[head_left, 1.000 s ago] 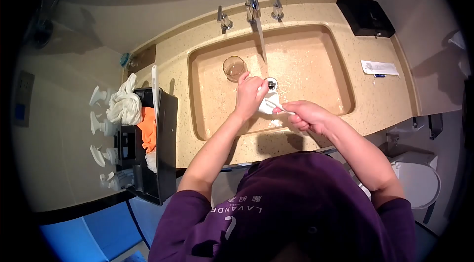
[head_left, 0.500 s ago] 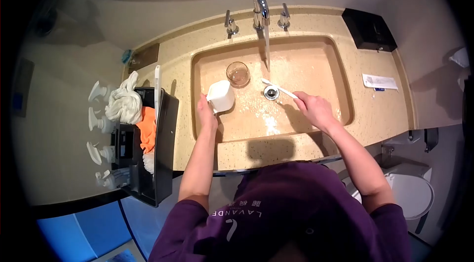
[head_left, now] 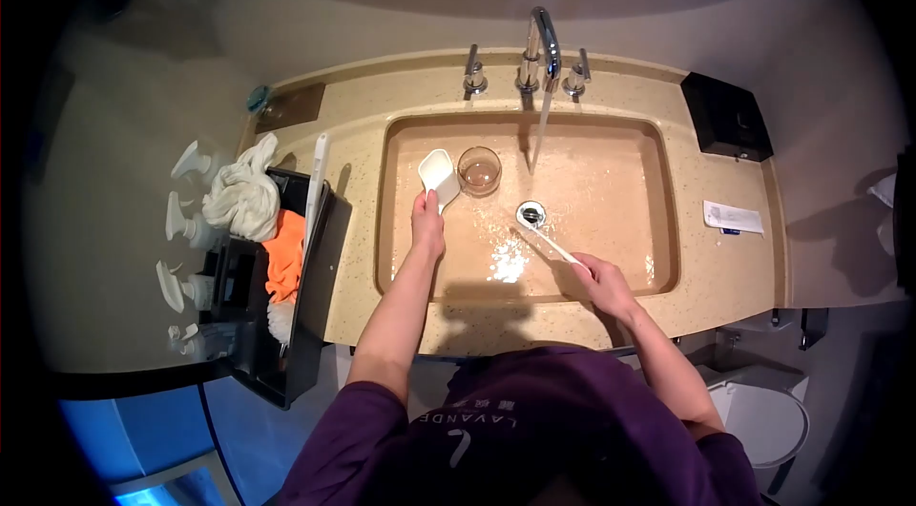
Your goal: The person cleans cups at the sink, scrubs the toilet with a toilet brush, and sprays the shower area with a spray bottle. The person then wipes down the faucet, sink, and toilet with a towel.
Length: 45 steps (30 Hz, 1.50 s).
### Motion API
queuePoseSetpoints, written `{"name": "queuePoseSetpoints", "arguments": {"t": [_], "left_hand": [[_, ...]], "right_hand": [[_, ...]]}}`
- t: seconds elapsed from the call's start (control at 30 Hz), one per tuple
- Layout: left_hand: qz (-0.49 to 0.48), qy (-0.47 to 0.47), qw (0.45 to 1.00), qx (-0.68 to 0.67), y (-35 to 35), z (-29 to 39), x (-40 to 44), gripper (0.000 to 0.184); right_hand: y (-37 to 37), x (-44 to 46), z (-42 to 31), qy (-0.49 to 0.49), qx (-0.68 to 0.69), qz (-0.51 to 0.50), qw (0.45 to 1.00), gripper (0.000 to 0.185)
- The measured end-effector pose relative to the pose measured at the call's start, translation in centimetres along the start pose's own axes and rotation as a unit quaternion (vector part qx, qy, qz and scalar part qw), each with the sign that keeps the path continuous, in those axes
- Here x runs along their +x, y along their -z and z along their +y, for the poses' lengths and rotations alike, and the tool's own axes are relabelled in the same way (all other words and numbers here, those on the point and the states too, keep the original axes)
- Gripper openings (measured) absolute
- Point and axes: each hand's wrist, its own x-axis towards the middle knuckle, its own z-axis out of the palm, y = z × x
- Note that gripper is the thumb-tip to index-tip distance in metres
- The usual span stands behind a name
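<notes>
**Going two-handed over the sink (head_left: 611,201)**

Gripping white cup (head_left: 438,168) in left hand (head_left: 428,222), beside the glass (head_left: 479,171); pinching thin brush-like stick (head_left: 553,245) in right hand (head_left: 603,282), angled at drain (head_left: 530,213). Probably light, stiff, slick when wet: grab cup walls, stick end.

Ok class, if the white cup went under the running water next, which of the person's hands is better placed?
Probably the left hand: it holds the white cup. The right hand is occupied, gripping a slim white stick whose tip is near the drain.
</notes>
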Motion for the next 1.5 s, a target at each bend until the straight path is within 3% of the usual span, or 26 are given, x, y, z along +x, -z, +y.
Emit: {"name": "queuePoseSetpoints", "arguments": {"t": [0.23, 0.3, 0.4, 0.5, 0.53, 0.57, 0.63, 0.7, 0.77, 0.83, 0.87, 0.93, 1.03, 1.13, 1.27, 1.37, 1.43, 1.47, 1.5], "left_hand": [[-0.069, -0.07, 0.995, 0.017, -6.3, -5.4, 0.1, 0.019], [-0.098, -0.068, 0.98, 0.161, -7.7, -6.3, 0.0, 0.015], [-0.063, -0.086, 0.979, 0.176, -9.6, -7.3, 0.2, 0.019], [-0.043, -0.057, 0.98, 0.183, -9.6, -8.3, 1.2, 0.023], [0.015, -0.087, 0.972, 0.219, -10.7, -5.8, -1.9, 0.025], [0.013, -0.079, 0.966, 0.246, -10.4, -4.8, -3.4, 0.026], [-0.011, -0.04, 0.978, 0.206, -7.7, -6.7, -2.8, 0.023], [-0.038, -0.005, 0.98, 0.197, -7.3, -4.5, -6.2, 0.019], [-0.062, -0.036, 0.98, 0.187, -7.5, -2.8, -9.1, 0.015], [-0.066, -0.063, 0.975, 0.2, -8.3, -1.4, -11.9, 0.012], [-0.115, -0.09, 0.968, 0.204, -8.0, -1.8, -12.1, 0.011], [-0.226, -0.137, 0.94, 0.216, -7.5, -2.8, -12.0, 0.01], [-0.338, -0.109, 0.895, 0.271, -12.8, -1.8, -16.4, 0.01], [-0.443, -0.115, 0.831, 0.318, -18.8, -2.9, -18.8, 0.011], [-0.547, -0.125, 0.724, 0.402, -28.0, -5.3, -22.0, 0.012], [-0.559, -0.231, 0.6, 0.524, -34.6, -8.5, -22.7, 0.013], [-0.564, -0.294, 0.595, 0.492, -38.1, -11.6, -22.5, 0.021], [-0.548, -0.388, 0.526, 0.522, -39.7, -12.6, -22.2, 0.03], [-0.534, -0.442, 0.5, 0.519, -40.9, -13.7, -22.2, 0.032]], "right_hand": [[-0.5, -1.7, 4.3, -0.04, 0.081, 0.066, 0.994, 0.033], [0.0, -2.3, 4.4, -0.049, 0.07, 0.078, 0.993, 0.033], [1.7, -3.8, 4.0, -0.07, 0.044, 0.127, 0.989, 0.029], [4.3, -5.1, 5.3, 0.004, 0.009, 0.236, 0.972, 0.021], [5.3, -5.5, 7.2, 0.012, -0.053, 0.279, 0.959, 0.015], [7.3, -6.3, 7.0, -0.059, -0.1, 0.292, 0.949, 0.015], [10.7, -7.1, 9.9, -0.09, -0.117, 0.362, 0.92, 0.013], [15.5, -8.0, 11.8, -0.145, -0.072, 0.356, 0.92, 0.02], [19.4, -7.9, 15.4, -0.094, -0.234, 0.358, 0.899, 0.035], [22.7, -7.0, 17.8, -0.03, -0.314, 0.327, 0.891, 0.045], [24.2, -6.7, 19.0, -0.002, -0.352, 0.312, 0.882, 0.05], [26.0, -5.5, 20.5, 0.011, -0.401, 0.306, 0.863, 0.055], [26.8, -2.9, 24.1, 0.034, -0.37, 0.279, 0.885, 0.06], [26.3, -1.0, 24.5, -0.047, -0.4, 0.23, 0.886, 0.029], [25.3, 0.1, 24.1, -0.039, -0.43, 0.33, 0.84, 0.01], [24.3, -0.1, 24.2, -0.089, -0.417, 0.368, 0.826, 0.011], [23.7, -0.2, 24.8, -0.132, -0.411, 0.396, 0.81, 0.015], [23.7, -0.7, 24.8, -0.15, -0.414, 0.408, 0.8, 0.015], [23.8, -1.2, 24.9, -0.167, -0.416, 0.418, 0.79, 0.016]]}}
